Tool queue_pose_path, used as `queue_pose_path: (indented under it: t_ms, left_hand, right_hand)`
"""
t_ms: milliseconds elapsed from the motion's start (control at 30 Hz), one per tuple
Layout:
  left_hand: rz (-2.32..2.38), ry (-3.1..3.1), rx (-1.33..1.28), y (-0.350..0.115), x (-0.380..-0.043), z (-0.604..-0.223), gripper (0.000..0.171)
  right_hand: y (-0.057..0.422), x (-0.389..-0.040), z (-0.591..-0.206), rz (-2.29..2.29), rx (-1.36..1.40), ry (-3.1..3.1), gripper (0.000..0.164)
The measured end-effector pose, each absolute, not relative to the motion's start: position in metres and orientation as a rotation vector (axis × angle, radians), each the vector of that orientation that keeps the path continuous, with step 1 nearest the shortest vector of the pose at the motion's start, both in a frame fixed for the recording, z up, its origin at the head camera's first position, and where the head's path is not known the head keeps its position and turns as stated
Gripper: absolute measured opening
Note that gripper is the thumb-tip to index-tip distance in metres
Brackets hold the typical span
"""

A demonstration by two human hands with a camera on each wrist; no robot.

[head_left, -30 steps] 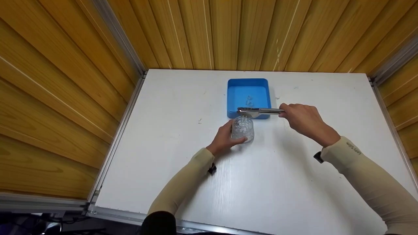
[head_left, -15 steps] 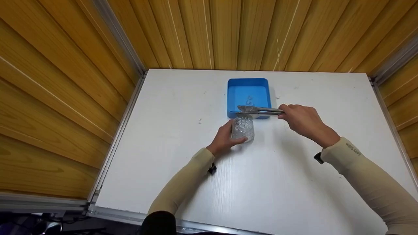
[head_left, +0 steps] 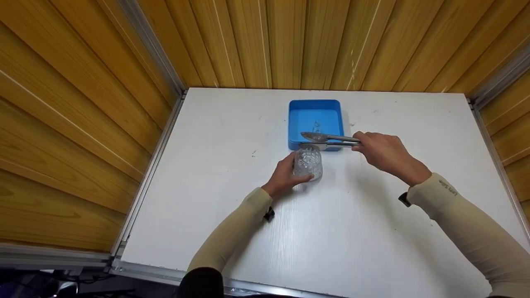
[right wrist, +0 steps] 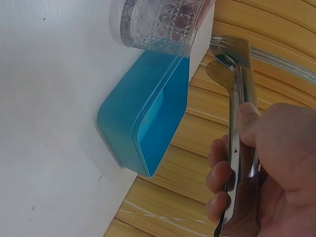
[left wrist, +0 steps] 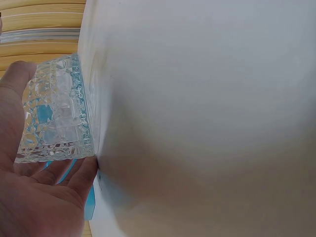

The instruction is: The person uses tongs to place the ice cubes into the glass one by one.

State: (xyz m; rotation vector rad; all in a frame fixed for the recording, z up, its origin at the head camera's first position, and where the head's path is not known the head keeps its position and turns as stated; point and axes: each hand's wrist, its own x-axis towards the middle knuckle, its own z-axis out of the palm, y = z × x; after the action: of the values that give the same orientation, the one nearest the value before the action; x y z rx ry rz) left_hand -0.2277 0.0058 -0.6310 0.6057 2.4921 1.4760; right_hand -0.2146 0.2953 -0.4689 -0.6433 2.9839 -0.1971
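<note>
My left hand [head_left: 285, 174] grips a clear glass tumbler [head_left: 308, 164] with a cut pattern, thumb on the near side and fingers round the far side. In the left wrist view, the tumbler's [left wrist: 59, 108] base is at the white tabletop, with the fingertips beside it. My right hand [head_left: 383, 152] holds metal serving tongs [head_left: 313, 136] by their arms. Their tips are parted above the tumbler's mouth and overlap the front edge of a blue tray [head_left: 292, 124] in the head view. Nothing shows between the tips. Small clear pieces [head_left: 316, 124] lie in the tray.
The white table [head_left: 198, 186] carries the tray just beyond the tumbler. Wood-plank walls [head_left: 265, 45] stand behind and at both sides, with metal rails [head_left: 149, 45] at the corners. Small specks [head_left: 253, 154] mark the tabletop left of the tumbler.
The tongs' tips were together a second ago; they have spread apart over the tumbler. My left hand and the tumbler have stayed in place.
</note>
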Motion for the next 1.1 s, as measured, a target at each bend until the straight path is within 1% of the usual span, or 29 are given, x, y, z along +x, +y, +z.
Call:
queue_pose_path:
  t_ms: [367,633,1100]
  left_hand:
    - [1.47,2.492,0.601,0.005,-0.228,-0.633,0.089]
    - [1.441,2.513,0.59,0.006,-0.229,-0.633,0.091]
    - [1.467,2.478,0.516,0.009,-0.226,-0.63,0.094]
  right_hand:
    - [0.299,-0.231,-0.466,-0.233,-0.633,2.975,0.035]
    - [0.303,-0.25,-0.469,-0.232,-0.674,2.995,0.032]
    - [0.301,-0.284,-0.476,-0.255,-0.496,2.907,0.036]
